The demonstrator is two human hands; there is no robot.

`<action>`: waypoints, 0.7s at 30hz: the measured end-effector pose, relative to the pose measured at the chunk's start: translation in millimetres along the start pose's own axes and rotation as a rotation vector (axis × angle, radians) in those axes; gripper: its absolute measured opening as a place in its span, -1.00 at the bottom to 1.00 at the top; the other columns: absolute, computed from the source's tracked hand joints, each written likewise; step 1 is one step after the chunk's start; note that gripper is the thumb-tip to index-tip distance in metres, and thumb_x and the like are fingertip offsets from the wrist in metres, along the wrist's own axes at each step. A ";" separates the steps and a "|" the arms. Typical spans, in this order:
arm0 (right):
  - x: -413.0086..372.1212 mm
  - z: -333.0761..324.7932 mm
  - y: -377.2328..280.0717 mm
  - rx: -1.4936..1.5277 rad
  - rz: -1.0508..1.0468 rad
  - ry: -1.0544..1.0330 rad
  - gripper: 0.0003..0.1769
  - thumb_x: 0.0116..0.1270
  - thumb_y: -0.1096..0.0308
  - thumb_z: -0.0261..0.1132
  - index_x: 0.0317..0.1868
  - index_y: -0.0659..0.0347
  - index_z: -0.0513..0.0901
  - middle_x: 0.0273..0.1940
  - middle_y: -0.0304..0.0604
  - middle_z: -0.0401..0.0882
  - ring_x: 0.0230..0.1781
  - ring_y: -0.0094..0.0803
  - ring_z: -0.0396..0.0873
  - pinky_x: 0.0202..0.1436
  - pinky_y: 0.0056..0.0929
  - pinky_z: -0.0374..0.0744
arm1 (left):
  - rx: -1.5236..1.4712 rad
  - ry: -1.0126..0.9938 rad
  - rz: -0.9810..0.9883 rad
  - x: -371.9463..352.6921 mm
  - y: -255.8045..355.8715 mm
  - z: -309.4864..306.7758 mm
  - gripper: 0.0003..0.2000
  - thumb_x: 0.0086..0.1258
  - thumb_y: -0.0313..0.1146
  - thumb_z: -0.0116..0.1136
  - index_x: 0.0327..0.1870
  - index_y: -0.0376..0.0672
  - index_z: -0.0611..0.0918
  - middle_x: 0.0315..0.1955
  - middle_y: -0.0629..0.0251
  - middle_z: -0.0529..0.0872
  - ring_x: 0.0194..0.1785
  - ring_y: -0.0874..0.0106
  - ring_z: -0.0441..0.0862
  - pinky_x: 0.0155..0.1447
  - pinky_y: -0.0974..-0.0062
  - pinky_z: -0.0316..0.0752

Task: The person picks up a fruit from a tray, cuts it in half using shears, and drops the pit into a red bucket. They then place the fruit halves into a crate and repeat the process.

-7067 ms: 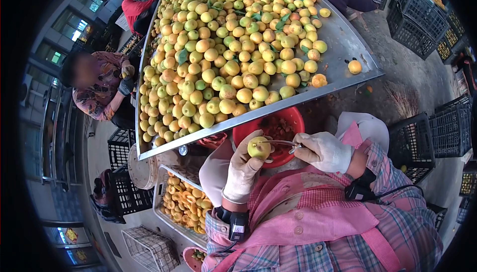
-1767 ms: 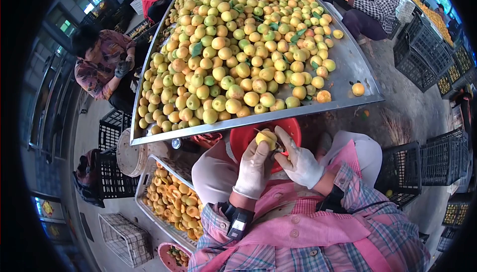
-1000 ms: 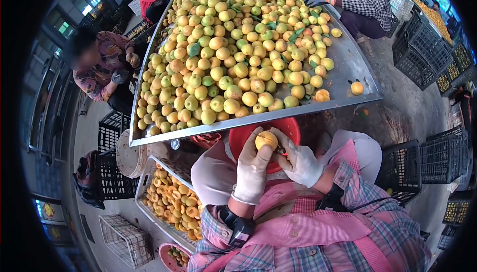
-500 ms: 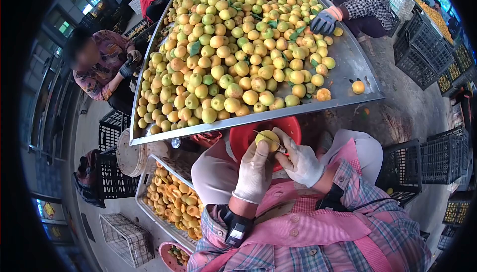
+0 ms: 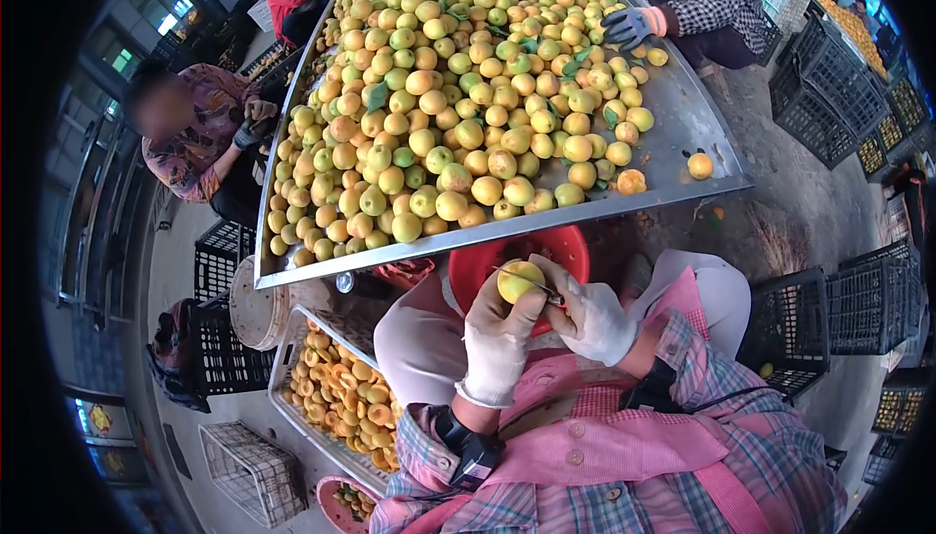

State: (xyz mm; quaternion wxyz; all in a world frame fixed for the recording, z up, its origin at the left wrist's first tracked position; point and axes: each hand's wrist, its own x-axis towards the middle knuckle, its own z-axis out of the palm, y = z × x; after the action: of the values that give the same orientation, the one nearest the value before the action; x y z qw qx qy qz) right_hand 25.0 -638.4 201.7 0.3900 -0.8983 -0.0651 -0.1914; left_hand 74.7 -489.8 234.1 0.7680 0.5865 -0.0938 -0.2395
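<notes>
**Around a metal table (image 5: 682, 139), fruit in gloved hands**

Heaped high across the upper center of the frame, on the table: a pile of yellow-green fruit (image 5: 439, 105), too many to count, with green leaves (image 5: 377, 96) among it. At right of the tray, one orange fruit (image 5: 699, 165) well apart from the heap.

Below the near rim, at center, in front of the red basin (image 5: 570, 249): one round, yellow held fruit (image 5: 517, 282), with no clear long axis, gripped in the fingers of the left hand (image 5: 497, 334). Slanting over its face from upper left to lower right, one thin tool (image 5: 531, 282), pinched in the closed fingers of the right hand (image 5: 597, 324).

In the red basin, dark reddish scraps. At lower left, in one white crate (image 5: 336, 448), orange fruit halves (image 5: 341, 388); in one pink basin (image 5: 331, 510), small dark pieces. Near them, one wire-sided crate (image 5: 249, 471). At right, in a black crate (image 5: 792, 315), one small green fruit (image 5: 766, 370).

Seated around the table, three co-workers: at left, at upper left and at upper right, with one gloved hand on the heap there.
</notes>
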 end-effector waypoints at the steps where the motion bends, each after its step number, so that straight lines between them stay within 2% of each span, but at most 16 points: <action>1: 1.0 -2.7 -1.2 -0.018 0.004 -0.036 -0.27 0.28 0.36 0.18 0.46 0.21 0.16 -0.37 0.00 0.66 -0.54 -0.09 0.64 -0.49 -0.13 0.57 | 0.002 0.000 -0.002 0.1 -0.6 0.4 -0.41 0.27 -0.35 0.41 0.27 -0.38 0.42 0.01 0.20 0.65 0.06 0.44 0.59 0.17 0.52 0.49; 3: -3.4 -3.7 -1.7 -0.037 0.019 -0.072 -0.27 0.28 0.36 0.18 0.46 0.20 0.16 -0.37 0.01 0.67 -0.55 -0.09 0.64 -0.50 -0.13 0.57 | 0.444 0.125 0.268 -1.0 -2.3 2.9 -0.44 0.24 -0.33 0.42 0.20 -0.39 0.47 -0.07 0.15 0.68 -0.02 0.41 0.64 0.09 0.50 0.54; 9: -2.0 3.5 2.8 0.011 0.058 -0.113 -0.26 0.28 0.36 0.18 0.46 0.18 0.15 -0.32 0.05 0.67 -0.50 -0.05 0.65 -0.46 -0.10 0.57 | 0.461 0.076 0.302 4.8 -5.4 -6.6 -0.48 0.22 -0.29 0.44 0.12 -0.35 0.51 -0.19 0.10 0.72 -0.12 0.36 0.69 -0.01 0.42 0.59; 11: 1.6 -0.5 0.2 0.102 0.041 -0.148 -0.24 0.27 0.37 0.20 0.47 0.15 0.13 -0.17 0.09 0.66 -0.35 0.03 0.67 -0.31 -0.07 0.62 | 0.549 0.074 0.301 6.5 -2.7 -8.5 -0.49 0.21 -0.27 0.45 0.10 -0.33 0.52 -0.21 0.11 0.71 -0.14 0.33 0.69 -0.03 0.41 0.59; 12: 5.1 -5.7 -3.0 0.104 0.042 -0.148 -0.24 0.27 0.37 0.20 0.47 0.15 0.13 -0.17 0.09 0.66 -0.35 0.03 0.67 -0.31 -0.07 0.62 | 0.634 0.072 0.303 6.9 -1.6 -9.0 -0.50 0.20 -0.25 0.46 0.07 -0.30 0.53 -0.22 0.12 0.71 -0.15 0.31 0.70 -0.05 0.41 0.58; 14: 12.4 -16.3 -8.4 0.323 0.115 -0.238 -0.20 0.23 0.41 0.24 0.47 0.11 0.13 0.09 0.09 0.57 -0.11 0.06 0.65 -0.06 -0.11 0.63 | 0.559 0.060 0.277 7.6 -6.2 -7.0 -0.50 0.17 -0.21 0.47 0.03 -0.29 0.55 -0.24 0.11 0.70 -0.17 0.27 0.69 -0.07 0.38 0.58; 15: 14.4 -16.5 -5.9 0.323 0.117 -0.238 -0.20 0.23 0.41 0.24 0.47 0.11 0.13 0.09 0.09 0.57 -0.11 0.06 0.65 -0.06 -0.11 0.63 | 0.481 0.049 0.253 7.6 -8.2 -6.0 -0.50 0.14 -0.17 0.49 -0.01 -0.27 0.56 -0.26 0.11 0.70 -0.20 0.22 0.69 -0.10 0.36 0.58; 16: 16.4 -16.4 -2.3 0.376 0.062 -0.239 -0.19 0.22 0.43 0.26 0.47 0.10 0.13 0.18 0.07 0.50 -0.01 0.05 0.62 0.03 -0.14 0.61 | 0.480 0.047 0.253 7.3 -6.8 -5.6 -0.50 0.14 -0.17 0.49 -0.01 -0.27 0.56 -0.26 0.11 0.70 -0.20 0.22 0.69 -0.10 0.36 0.58; 17: 17.1 -15.9 0.0 0.428 0.007 -0.240 -0.18 0.20 0.45 0.27 0.47 0.08 0.14 0.27 0.04 0.43 0.09 0.04 0.58 0.13 -0.18 0.58 | 0.605 0.037 0.258 6.6 -3.8 -5.4 -0.50 0.10 -0.15 0.50 -0.05 -0.27 0.57 -0.28 0.10 0.70 -0.21 0.19 0.69 -0.11 0.33 0.58; 18: 16.6 -15.5 0.6 0.427 0.008 -0.241 -0.18 0.20 0.45 0.27 0.47 0.08 0.14 0.27 0.04 0.43 0.09 0.04 0.58 0.13 -0.18 0.58 | 0.730 0.028 0.262 5.9 -2.3 -5.6 -0.49 0.07 -0.12 0.52 -0.09 -0.27 0.57 -0.30 0.08 0.70 -0.23 0.16 0.69 -0.13 0.30 0.58; 21: 13.7 -11.9 0.8 0.488 0.001 -0.331 -0.20 0.20 0.47 0.27 0.45 0.09 0.17 0.32 -0.01 0.38 0.20 -0.02 0.53 0.21 -0.23 0.54 | 0.710 0.077 0.258 3.5 -7.8 -6.4 -0.50 0.04 -0.10 0.51 -0.13 -0.26 0.58 -0.35 0.07 0.69 -0.27 0.12 0.68 -0.17 0.25 0.57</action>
State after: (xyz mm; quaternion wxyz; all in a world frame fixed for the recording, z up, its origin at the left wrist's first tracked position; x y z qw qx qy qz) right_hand 34.2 -648.0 214.0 0.5785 -0.7972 -0.1716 -0.0207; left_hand 78.5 -487.5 224.4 0.5435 0.8083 -0.2150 -0.0711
